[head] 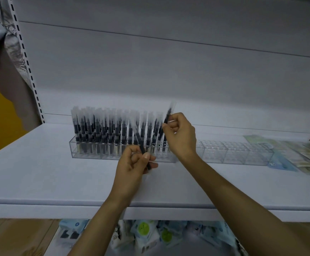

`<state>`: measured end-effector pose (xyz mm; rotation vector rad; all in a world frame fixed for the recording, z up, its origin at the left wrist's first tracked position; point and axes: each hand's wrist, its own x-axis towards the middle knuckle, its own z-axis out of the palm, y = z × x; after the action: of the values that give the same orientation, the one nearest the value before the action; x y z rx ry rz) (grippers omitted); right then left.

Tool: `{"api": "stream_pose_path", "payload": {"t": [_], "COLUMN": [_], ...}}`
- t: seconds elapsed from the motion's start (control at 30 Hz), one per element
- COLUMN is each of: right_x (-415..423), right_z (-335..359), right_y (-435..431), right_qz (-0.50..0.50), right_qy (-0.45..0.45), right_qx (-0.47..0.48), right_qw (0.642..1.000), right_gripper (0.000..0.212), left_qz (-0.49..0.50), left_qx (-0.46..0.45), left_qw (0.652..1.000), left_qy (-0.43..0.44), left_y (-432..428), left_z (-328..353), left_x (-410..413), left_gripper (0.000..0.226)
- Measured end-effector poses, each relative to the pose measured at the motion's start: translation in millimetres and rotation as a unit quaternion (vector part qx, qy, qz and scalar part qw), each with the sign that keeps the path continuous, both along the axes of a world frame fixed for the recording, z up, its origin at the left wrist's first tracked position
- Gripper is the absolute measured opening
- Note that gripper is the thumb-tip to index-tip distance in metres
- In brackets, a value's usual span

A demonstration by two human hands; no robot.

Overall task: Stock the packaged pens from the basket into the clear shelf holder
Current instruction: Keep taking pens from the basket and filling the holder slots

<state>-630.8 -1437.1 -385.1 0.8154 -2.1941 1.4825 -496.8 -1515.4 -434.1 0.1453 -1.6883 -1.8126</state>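
A long clear shelf holder (pixel 87 154) stands on the white shelf (pixel 39 172). Its left half is packed with several upright black pens in clear sleeves (pixel 102 130); its right half (pixel 233 154) has bare slots. My left hand (pixel 132 167) grips a small bunch of packaged pens (pixel 141 146) in front of the holder. My right hand (pixel 182 133) pinches a single packaged pen (pixel 169 113), tilted, above the last filled slots. The basket is not clearly in view.
Flat printed packets (pixel 294 156) lie at the right end of the shelf. Below the shelf edge, several packaged goods with green and blue labels (pixel 150 235) are piled. A slotted upright (pixel 26 61) runs along the left, with fabric hanging beside it.
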Motion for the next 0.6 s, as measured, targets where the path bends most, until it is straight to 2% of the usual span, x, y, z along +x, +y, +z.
{"api": "stream_pose_path", "payload": {"t": [0.3,0.6], "right_x": [-4,-6], "right_z": [-19,-20], "right_y": [-3,-5], "right_qz": [-0.025,-0.036], "right_qy": [-0.018,-0.02], "right_qx": [0.154,0.157], "right_qw": [0.988,0.987], "right_gripper": [0.014,0.019], "left_qz": [-0.004,-0.002], "left_qx": [0.0,-0.007], "left_qw": [1.0,1.0], "left_qy": [-0.015,-0.015], "left_y": [0,0], "left_z": [-1,0], "left_x": [-2,-2], "left_gripper": [0.011,0.01]}}
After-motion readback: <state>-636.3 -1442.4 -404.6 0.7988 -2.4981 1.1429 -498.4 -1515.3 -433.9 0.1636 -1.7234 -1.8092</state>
